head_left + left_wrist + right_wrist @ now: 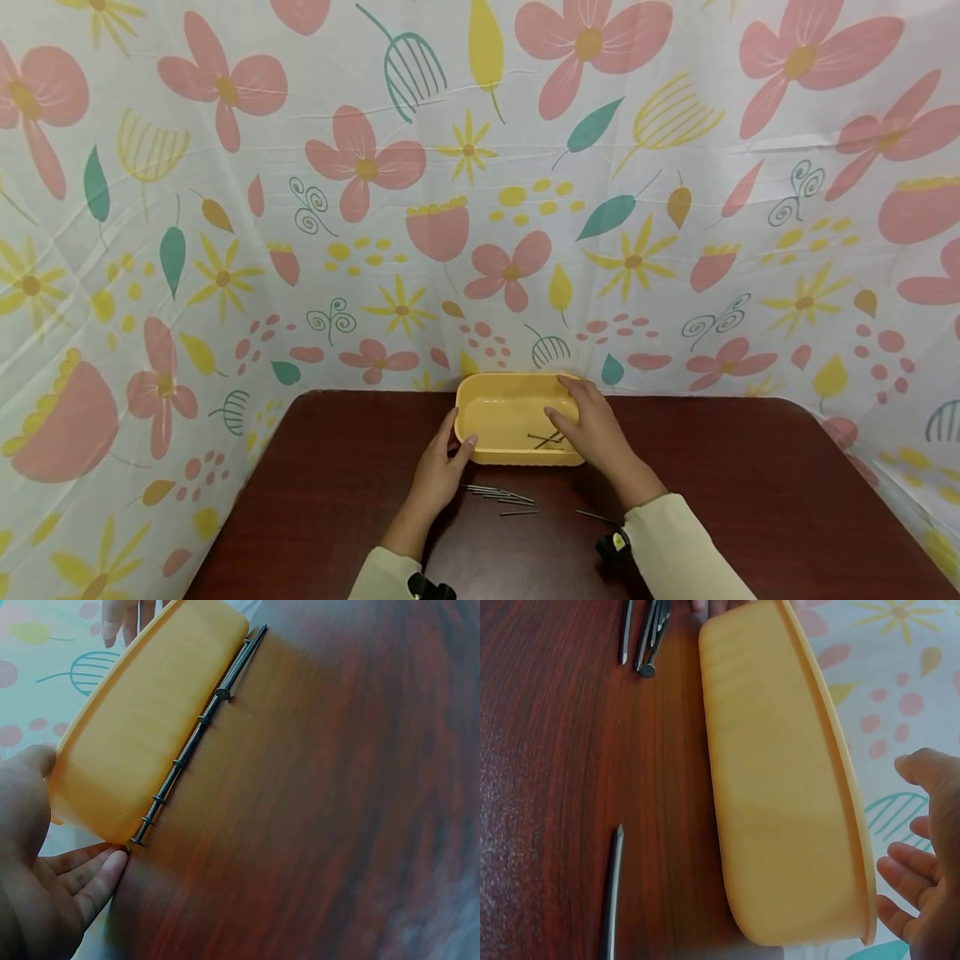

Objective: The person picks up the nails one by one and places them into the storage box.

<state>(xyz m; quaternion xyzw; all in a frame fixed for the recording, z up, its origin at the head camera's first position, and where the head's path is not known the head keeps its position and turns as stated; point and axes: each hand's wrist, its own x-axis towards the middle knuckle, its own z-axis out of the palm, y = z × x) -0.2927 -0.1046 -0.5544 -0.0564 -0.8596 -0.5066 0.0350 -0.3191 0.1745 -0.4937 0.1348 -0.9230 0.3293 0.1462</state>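
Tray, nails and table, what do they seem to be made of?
Tray: probably plastic, smooth and satin, judging by its even, moulded look. Nails: likely steel, smooth and grey, with a metallic glint. Table: dark red-brown with a sheen; the grain suggests wood, possibly laminate.

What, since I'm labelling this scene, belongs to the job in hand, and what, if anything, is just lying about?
Likely the job: yellow tray, left hand touching it; nails inside; loose nails nearby.
Just lying about: nothing obvious; table, floral cloth are probably backdrop.
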